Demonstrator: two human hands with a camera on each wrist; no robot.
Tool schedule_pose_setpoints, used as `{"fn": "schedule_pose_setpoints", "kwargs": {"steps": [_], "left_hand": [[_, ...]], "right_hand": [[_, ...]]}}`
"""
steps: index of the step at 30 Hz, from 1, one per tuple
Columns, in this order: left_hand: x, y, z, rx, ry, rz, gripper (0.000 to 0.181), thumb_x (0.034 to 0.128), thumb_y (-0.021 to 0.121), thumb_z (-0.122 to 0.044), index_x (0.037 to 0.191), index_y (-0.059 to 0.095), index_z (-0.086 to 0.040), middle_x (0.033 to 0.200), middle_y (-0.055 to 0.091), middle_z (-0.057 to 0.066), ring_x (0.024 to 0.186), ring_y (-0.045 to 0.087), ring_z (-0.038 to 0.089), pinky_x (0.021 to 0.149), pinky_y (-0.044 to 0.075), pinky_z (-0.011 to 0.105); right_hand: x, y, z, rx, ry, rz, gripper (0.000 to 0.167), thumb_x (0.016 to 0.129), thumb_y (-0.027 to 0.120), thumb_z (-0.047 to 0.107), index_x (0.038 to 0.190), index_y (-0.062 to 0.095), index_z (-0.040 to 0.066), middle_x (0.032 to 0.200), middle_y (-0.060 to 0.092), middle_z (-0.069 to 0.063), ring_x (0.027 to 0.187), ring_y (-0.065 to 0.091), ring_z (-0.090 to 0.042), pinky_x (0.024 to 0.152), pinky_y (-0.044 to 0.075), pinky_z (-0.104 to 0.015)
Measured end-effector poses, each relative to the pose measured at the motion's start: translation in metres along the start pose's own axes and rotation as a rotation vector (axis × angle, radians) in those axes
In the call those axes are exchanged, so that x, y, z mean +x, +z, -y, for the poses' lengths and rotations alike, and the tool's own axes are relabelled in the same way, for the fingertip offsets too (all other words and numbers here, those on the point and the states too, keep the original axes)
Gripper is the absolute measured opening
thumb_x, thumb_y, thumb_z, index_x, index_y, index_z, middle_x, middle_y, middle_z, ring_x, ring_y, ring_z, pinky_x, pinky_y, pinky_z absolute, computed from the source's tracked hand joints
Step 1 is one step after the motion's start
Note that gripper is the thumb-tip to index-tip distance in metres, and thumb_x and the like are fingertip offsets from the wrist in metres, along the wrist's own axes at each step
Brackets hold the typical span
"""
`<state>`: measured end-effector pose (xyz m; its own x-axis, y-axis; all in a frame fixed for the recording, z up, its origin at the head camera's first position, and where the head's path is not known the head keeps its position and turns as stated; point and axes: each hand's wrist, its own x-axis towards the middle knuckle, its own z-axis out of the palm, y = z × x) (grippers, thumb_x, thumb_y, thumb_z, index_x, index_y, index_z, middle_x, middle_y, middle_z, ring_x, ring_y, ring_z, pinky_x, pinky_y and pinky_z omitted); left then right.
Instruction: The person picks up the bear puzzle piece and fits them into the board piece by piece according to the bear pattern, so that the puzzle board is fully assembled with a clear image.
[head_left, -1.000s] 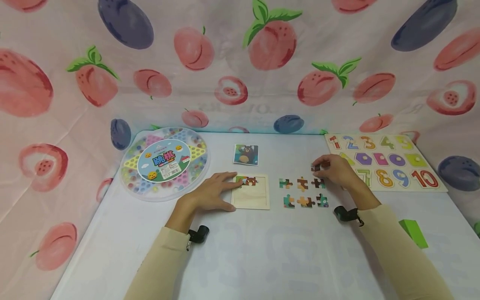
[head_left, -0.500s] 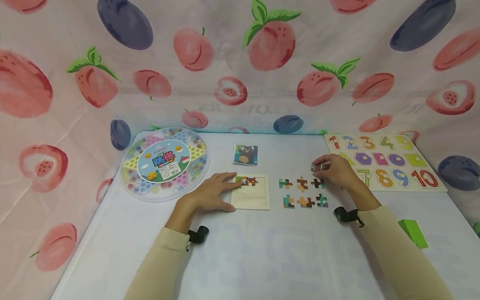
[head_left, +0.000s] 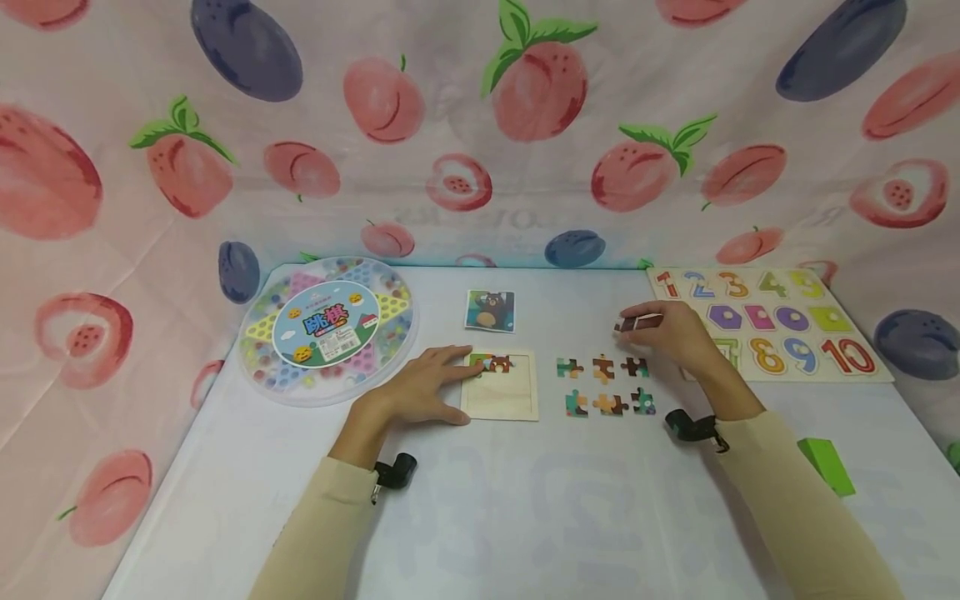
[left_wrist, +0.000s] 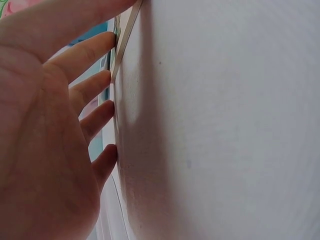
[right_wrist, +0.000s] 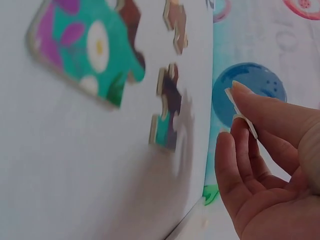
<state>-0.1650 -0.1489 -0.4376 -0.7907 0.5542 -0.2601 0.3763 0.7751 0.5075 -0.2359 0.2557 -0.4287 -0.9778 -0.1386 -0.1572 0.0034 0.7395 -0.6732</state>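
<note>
My left hand [head_left: 422, 385] lies spread at the left side of the square wooden tray [head_left: 501, 398], its fingers and thumb touching the tray's edge. Joined pieces showing a bear's head [head_left: 498, 363] fill part of the tray's top. My right hand [head_left: 670, 332] pinches a small puzzle piece [head_left: 627, 324] between thumb and fingers above the table; in the right wrist view the piece [right_wrist: 242, 114] is seen edge-on, its picture hidden. Below that hand, several loose pieces lie in two rows, among them a dark piece [head_left: 634, 367] and a teal corner piece [head_left: 643, 402].
A bear picture card [head_left: 490, 311] lies behind the tray. The round marble game [head_left: 327, 323] is at the back left. A number board [head_left: 772, 325] lies at the back right, partly behind my right hand. A green block [head_left: 827, 467] sits by my right sleeve.
My right hand has lifted slightly and moved a little to the left with the pinched piece, which has turned in the fingers. My left hand has stayed at the tray.
</note>
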Motion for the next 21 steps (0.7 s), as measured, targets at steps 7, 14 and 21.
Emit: {"fn": "schedule_pose_setpoints", "kwargs": {"steps": [7, 14, 21], "left_hand": [[0.0, 0.0, 0.0, -0.004, -0.001, 0.001, 0.081, 0.0858, 0.078, -0.043, 0.156, 0.043, -0.026, 0.171, 0.024, 0.005, 0.158, 0.022, 0.034, 0.125, 0.027, 0.059], [0.0, -0.001, 0.001, -0.007, 0.007, 0.005, 0.081, 0.0861, 0.078, -0.043, 0.157, 0.042, -0.026, 0.172, 0.023, 0.005, 0.158, 0.021, 0.034, 0.125, 0.027, 0.06], [-0.001, -0.002, 0.001, -0.022, 0.008, 0.003, 0.082, 0.0853, 0.079, -0.041, 0.157, 0.042, -0.026, 0.172, 0.023, 0.005, 0.158, 0.02, 0.035, 0.125, 0.026, 0.06]], "right_hand": [[0.0, 0.007, 0.01, 0.041, -0.042, 0.008, 0.041, 0.09, 0.079, 0.027, 0.127, 0.072, 0.011, 0.117, 0.073, -0.016, 0.102, 0.066, -0.026, 0.075, 0.051, -0.017], [0.0, 0.02, 0.023, 0.038, -0.078, 0.044, 0.038, 0.09, 0.079, 0.027, 0.124, 0.074, 0.012, 0.122, 0.073, -0.016, 0.103, 0.069, -0.026, 0.075, 0.053, -0.017], [0.002, 0.04, 0.044, 0.036, -0.141, 0.102, 0.035, 0.089, 0.079, 0.028, 0.121, 0.076, 0.014, 0.12, 0.074, -0.015, 0.094, 0.072, -0.021, 0.07, 0.055, -0.024]]}}
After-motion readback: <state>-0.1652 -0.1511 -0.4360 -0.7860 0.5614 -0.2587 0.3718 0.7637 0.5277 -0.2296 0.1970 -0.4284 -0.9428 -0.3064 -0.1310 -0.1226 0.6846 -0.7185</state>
